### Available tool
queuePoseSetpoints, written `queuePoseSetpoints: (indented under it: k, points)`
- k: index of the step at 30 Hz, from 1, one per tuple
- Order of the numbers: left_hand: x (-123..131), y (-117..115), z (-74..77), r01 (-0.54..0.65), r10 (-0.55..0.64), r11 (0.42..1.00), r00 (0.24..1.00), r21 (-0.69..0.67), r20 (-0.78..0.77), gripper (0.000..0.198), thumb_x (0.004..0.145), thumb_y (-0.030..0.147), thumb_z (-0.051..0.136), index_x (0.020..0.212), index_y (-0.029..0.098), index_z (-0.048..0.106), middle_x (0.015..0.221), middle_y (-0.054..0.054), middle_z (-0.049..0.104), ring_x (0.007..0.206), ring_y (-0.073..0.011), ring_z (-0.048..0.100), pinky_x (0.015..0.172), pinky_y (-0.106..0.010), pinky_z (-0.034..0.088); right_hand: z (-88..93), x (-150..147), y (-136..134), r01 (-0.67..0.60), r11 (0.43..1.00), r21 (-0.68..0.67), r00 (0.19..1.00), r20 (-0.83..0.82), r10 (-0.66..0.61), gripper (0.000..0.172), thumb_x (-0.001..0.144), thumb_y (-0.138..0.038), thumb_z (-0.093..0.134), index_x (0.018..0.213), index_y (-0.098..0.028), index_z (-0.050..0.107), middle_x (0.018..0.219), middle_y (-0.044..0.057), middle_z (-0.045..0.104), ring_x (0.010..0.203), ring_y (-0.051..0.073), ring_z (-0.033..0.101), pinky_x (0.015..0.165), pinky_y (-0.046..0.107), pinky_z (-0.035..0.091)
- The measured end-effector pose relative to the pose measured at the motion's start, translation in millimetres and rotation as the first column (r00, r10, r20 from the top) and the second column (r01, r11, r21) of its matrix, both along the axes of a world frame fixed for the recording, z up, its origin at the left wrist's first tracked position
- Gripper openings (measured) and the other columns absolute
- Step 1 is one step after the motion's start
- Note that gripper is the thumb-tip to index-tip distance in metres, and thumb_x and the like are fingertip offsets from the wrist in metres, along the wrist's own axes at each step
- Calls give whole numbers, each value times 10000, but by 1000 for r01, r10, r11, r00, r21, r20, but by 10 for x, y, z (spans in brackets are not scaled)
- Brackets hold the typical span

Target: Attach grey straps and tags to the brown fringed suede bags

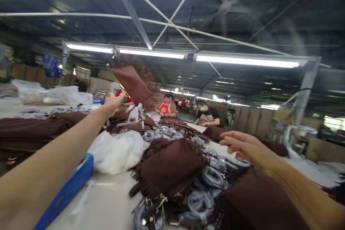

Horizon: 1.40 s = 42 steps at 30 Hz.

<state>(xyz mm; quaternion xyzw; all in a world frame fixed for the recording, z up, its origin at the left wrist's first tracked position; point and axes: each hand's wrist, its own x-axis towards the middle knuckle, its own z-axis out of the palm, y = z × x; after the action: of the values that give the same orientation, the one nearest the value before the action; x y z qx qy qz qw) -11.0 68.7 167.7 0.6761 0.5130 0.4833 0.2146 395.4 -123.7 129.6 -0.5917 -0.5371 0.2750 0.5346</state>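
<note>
My left hand (pixel 114 104) reaches far forward at the left, its fingers at the zipped lower edge of a brown fringed bag (pixel 132 82). The bag is tilted up in the air, its fringe smeared by motion. My right hand (pixel 239 145) hangs above the table at the right, fingers stretched out and slightly bent, holding nothing. Between my arms another brown fringed bag (pixel 172 167) lies on several coiled straps in clear wrapping (pixel 212 176). A dark brown bag (pixel 261 201) lies beneath my right forearm.
A blue tray (pixel 68 190) and crumpled white plastic (pixel 118 151) lie near my left arm. Stacked brown bags (pixel 35 129) stand at the left. Two people, one in a red apron (pixel 165 109) and one in a dark shirt (pixel 212 113), sit across the table.
</note>
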Motion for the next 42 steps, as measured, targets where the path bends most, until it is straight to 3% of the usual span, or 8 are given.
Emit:
queuePoseSetpoints:
  k: [4,9,16,23,30,33,37,42]
  points:
    - [95,13,-627,175,-188,974,979,-144,-81,466,947,453,347,1180,69,472,1213,-217,629,957,-239,671,769,-377,560,-139,-214,-69,-185,968,-172,951,216,221,393,731,-488,691,941,-164,617,799,33,682,552,100,588,386,165,409]
    - [836,-485,-1665,438,-499,865,807,-245,-316,367,766,362,554,1063,154,616,1142,-110,697,1067,-248,645,944,-369,505,-157,-459,-190,-229,919,-321,847,400,350,304,779,-430,615,935,-170,603,774,13,662,567,106,610,405,167,429]
    - [1374,-914,-2303,359,-352,925,685,-124,-638,620,740,139,567,1335,85,400,1497,-227,350,1395,-313,324,1122,-419,314,-486,-627,-427,-205,855,-476,760,473,446,134,799,-254,522,880,-175,595,697,-8,626,549,113,608,402,163,437]
    - [1422,-907,-2335,248,-219,967,660,-67,-719,250,848,74,377,1034,137,531,1093,-188,632,1032,-299,626,880,-427,480,-1119,-840,-496,-271,766,-583,715,411,566,90,755,-174,547,772,-184,635,541,-46,555,456,108,554,386,164,396]
    - [1012,-601,-1780,265,-257,962,777,-72,-574,195,837,121,366,776,183,541,827,-99,671,870,-264,638,836,-387,456,-1424,-936,-434,-280,827,-487,797,362,484,103,748,-156,539,800,-170,626,574,-43,562,483,95,548,397,147,388]
    - [804,-533,-1573,314,-324,945,851,-94,-414,166,758,139,429,627,206,507,719,-14,628,805,-209,600,807,-312,447,-1481,-960,-302,-286,887,-362,887,250,388,116,766,-169,501,832,-164,597,640,-27,568,582,114,581,449,165,443]
    - [627,-510,-1563,324,-335,936,940,-136,-66,105,690,202,475,597,205,523,602,26,573,684,-191,572,666,-281,462,-1540,-1008,-129,-302,901,-310,921,147,360,151,775,-230,497,877,-160,584,705,-10,568,664,139,601,463,184,472]
    - [605,-592,-1630,393,-288,908,838,-144,464,85,655,245,541,719,188,548,580,34,595,552,-164,594,528,-248,478,-1544,-1117,-26,-261,920,-292,948,101,301,216,793,-334,510,913,-170,584,803,12,559,808,190,634,486,203,493]
